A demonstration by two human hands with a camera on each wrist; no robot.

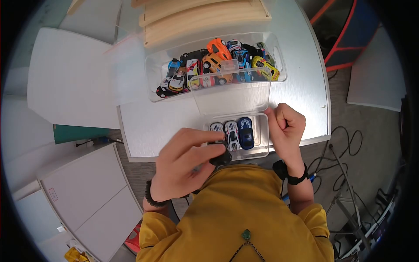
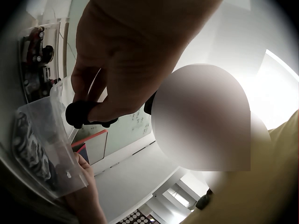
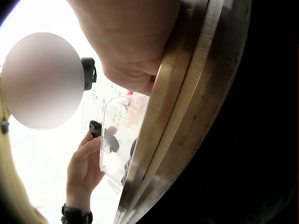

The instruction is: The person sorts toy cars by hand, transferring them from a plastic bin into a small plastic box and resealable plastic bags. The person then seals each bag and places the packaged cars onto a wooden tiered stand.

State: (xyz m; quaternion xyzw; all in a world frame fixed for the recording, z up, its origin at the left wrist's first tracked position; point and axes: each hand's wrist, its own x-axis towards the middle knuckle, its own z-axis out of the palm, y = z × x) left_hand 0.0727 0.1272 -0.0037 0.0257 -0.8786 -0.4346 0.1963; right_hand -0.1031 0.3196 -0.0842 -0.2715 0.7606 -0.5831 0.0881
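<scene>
My left hand (image 1: 185, 163) pinches a small black toy car (image 1: 219, 153) between thumb and fingers, over the front left of a small clear plastic box (image 1: 263, 150). Inside that box, two white patterned toy cars (image 1: 232, 136) and a dark blue toy car (image 1: 246, 133) lie side by side. The box's clear lid (image 1: 231, 98) stands open at the back. Beside the right wall is my right hand (image 1: 287, 131), fingers curled in and thumb along the box's back right corner. The left wrist view also shows the black car (image 2: 83, 114) at the fingertips.
A larger clear bin (image 1: 152, 94) full of many-coloured toy cars stands behind the small box on the pale table (image 1: 305, 96). Wooden slatted pieces (image 1: 205, 22) lie farther back. The table's front edge runs close to my body; cables (image 1: 349, 135) lie on the floor at right.
</scene>
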